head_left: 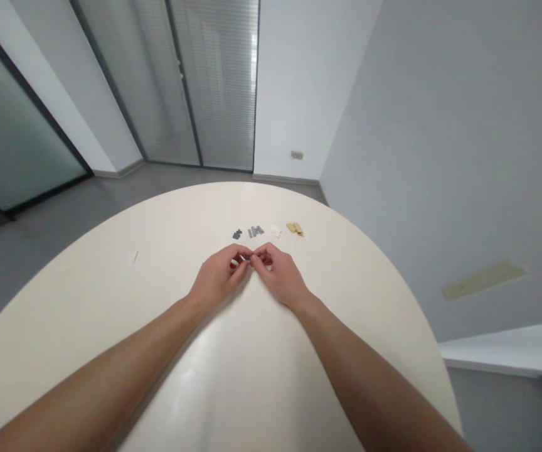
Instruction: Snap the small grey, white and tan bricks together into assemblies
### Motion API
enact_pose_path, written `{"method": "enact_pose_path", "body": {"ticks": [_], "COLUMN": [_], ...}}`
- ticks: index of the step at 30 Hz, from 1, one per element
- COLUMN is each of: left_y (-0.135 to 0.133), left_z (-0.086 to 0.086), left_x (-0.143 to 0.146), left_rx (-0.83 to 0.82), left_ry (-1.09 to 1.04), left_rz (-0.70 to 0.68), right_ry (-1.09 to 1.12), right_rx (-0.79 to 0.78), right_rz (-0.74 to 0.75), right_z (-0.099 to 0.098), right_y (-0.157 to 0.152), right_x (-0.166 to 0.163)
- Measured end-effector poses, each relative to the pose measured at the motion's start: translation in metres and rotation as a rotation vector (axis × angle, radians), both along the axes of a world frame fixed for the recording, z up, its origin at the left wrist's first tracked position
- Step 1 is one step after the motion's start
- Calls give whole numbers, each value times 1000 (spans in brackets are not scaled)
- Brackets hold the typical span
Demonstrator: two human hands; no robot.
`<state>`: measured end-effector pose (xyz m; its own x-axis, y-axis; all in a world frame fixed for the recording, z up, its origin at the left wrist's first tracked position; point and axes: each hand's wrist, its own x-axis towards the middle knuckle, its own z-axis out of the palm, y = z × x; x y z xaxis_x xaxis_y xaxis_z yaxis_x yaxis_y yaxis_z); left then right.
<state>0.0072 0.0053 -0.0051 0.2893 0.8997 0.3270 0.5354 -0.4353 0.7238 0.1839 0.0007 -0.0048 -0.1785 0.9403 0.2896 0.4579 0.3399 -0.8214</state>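
Over a broad, rounded, cream-white desk (87, 282), the person's bare left hand (221, 271) and bare right hand (278, 271) meet nearly tip to tip, forearms reaching in from the near edge. Between them I can see a tiny dark, near-black piece (248, 257); its exact shape is mostly hidden. The left fingers (239, 248) grasp it between thumb and fingertips, and the right fingers pinch it from the other side, thumb on the near side.

Just beyond the hands, four little groups lie in a row on the desk. From left to right I make out a small cluster of flat black pieces (238, 234), a set of flat blue-grey oblong pieces (256, 231), a scatter of small white pieces (276, 230) and a group of flat golden-tan pieces (295, 228). The black and blue-grey groups sit nearest the joined fingertips, without touching them. Well apart, off to the left, lies a thin whitish scrap (134, 257), too small for me to tell what it is.
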Motion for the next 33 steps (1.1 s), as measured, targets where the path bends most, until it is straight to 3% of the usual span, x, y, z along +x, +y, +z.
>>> {"method": "enact_pose_path", "body": {"ticks": [33], "left_y": [3], "left_z": [-2], "left_x": [-2], "left_rx": [-37], "left_ry": [-4], "left_rz": [-40], "right_ry": [7], "right_rx": [-14], "right_rz": [22], "right_z": [-4], "right_y": [1], "right_x": [3]}}
